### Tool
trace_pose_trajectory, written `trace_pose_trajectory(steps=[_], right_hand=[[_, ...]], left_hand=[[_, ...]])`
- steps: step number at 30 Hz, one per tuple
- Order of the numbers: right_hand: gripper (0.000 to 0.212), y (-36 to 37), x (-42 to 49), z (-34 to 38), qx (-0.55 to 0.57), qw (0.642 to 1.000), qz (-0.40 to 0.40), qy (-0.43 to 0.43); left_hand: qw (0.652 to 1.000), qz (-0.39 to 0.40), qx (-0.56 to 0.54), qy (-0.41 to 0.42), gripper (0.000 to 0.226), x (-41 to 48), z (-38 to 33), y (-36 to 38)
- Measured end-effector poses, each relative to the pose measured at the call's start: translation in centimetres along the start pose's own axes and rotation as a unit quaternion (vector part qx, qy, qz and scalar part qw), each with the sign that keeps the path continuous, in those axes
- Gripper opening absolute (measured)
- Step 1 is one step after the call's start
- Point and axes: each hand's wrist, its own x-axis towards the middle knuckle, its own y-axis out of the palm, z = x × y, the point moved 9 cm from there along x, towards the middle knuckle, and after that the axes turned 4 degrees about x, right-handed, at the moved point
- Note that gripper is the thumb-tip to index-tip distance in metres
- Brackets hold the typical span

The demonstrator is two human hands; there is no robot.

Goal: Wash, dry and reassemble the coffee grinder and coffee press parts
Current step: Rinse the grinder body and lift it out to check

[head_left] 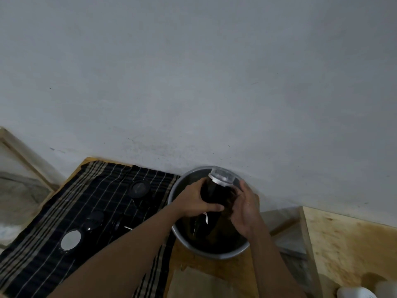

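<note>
A: Step?

B: Washing, looks like. The left hand (199,200) wraps curled fingers round the grinder body (214,191), tilted over the basin (179,188). The right hand (247,209) lays its fingers together, fairly flat, on the opposite side.

A: How to do it well?

B: I'd hold firm with the left, since a smooth cylinder probably slips when wet. Rub with the right and let drips fall in the basin.

A: Materials?

B: Glossy black cylinder with a clear cap (222,176), silvery at its rim. The basin is round, dull grey metal. A shiny disc (71,239) and a black round lid (139,187) lie on a striped woven cloth (53,216).
</note>
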Motion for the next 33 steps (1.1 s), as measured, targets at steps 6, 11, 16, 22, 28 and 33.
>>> trace_pose_trajectory(steps=[6,11,16,22,28,33], right_hand=[[0.052,-0.8,-1.3,-4.2,-0.119,0.983,-0.065,0.123],[0.052,-2.1,-1.5,-5.3,-0.116,0.976,-0.124,0.135],[0.066,-2.3,-1.2,-3.7,-0.144,0.974,-0.135,0.111],[0.085,-0.7,-2.4,-3.1,-0.179,0.966,0.014,0.189],[0.059,3.6,-3.1,-2.3,-0.208,0.955,0.174,0.117],[0.037,9.0,-3.3,-2.9,-0.263,0.939,0.21,0.071]], left_hand=[[0.912,0.143,-0.189,-0.336,0.057,-2.9,4.2,3.5],[0.8,0.161,-0.377,-0.438,0.084,-4.9,6.1,6.2],[0.778,0.151,-0.431,-0.432,0.077,-5.0,5.6,6.6],[0.907,-0.049,-0.345,-0.235,0.053,-1.5,2.0,2.2],[0.967,-0.083,-0.238,-0.046,0.027,-1.9,-2.6,-3.8],[0.954,-0.159,-0.253,-0.001,0.033,-4.1,-1.9,-8.0]])
